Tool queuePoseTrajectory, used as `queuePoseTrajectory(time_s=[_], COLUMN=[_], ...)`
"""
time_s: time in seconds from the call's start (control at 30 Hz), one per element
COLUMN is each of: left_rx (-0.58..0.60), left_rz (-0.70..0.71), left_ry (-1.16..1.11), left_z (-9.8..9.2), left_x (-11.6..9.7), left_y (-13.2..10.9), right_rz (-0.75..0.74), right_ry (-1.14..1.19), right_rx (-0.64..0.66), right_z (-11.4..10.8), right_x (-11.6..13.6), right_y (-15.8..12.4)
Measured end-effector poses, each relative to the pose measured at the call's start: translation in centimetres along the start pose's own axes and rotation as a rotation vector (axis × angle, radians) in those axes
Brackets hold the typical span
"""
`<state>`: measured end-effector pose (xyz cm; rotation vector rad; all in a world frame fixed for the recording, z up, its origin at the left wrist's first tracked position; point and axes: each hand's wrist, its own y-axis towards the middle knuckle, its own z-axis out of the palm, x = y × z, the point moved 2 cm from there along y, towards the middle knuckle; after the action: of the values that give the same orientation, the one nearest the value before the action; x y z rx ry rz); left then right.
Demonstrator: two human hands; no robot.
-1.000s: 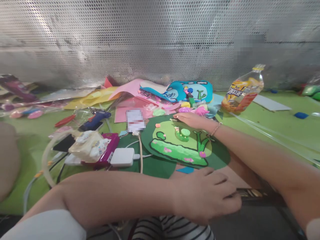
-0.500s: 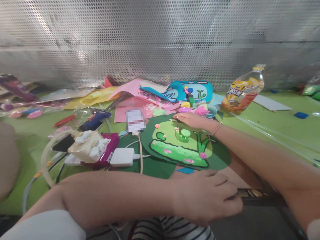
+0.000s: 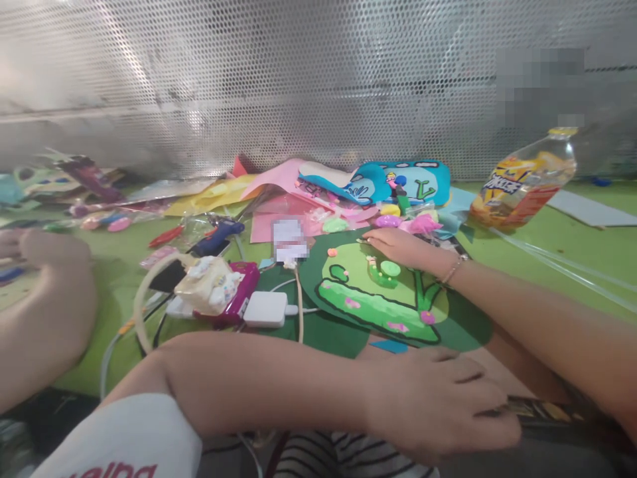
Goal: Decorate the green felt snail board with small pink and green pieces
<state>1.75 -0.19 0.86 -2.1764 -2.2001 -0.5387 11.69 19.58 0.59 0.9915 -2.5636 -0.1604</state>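
Observation:
A dark green cut-out card (image 3: 470,332) carries a lighter green scene with a small clay snail (image 3: 391,268), a grassy strip and a black-outlined plant. At its upper edge lies my right hand (image 3: 405,249), palm down, fingers stretched to the left. Its fingertips touch the card beside a small pale green piece (image 3: 362,240). My left hand (image 3: 442,401) rests across the near table edge below the card, fingers loosely bent and slightly apart. Nothing shows in it, though its fingertips are partly hidden. A blue scrap (image 3: 389,346) lies between card and left hand.
Behind the card are wrapped clay lumps (image 3: 389,221), a blue decorated piece (image 3: 432,182) and a tilted plastic bottle (image 3: 522,182). To the left lie a white adapter (image 3: 266,309), a purple device (image 3: 243,292), cables and a blue glue gun (image 3: 219,236). Another person's arm (image 3: 50,312) reaches in.
The view has shifted left, so the table things appear farther right. The other person's arm and hand now show more. Both my hands keep nearly the same places by the card.

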Motion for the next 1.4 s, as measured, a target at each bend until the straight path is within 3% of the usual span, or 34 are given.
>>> queuePoseTrajectory(time_s=[0.2,1.4], left_rx=[-0.022,-0.002], left_rz=[-0.002,0.000], left_ry=[0.033,-0.104], left_z=[-0.06,0.32], left_x=[0.02,0.20], left_y=[-0.01,-0.10], right_rz=[-0.009,-0.135], right_ry=[-0.028,-0.149], right_rx=[0.003,0.019], right_z=[0.90,0.34], right_x=[-0.60,0.28], right_y=[0.01,0.07])
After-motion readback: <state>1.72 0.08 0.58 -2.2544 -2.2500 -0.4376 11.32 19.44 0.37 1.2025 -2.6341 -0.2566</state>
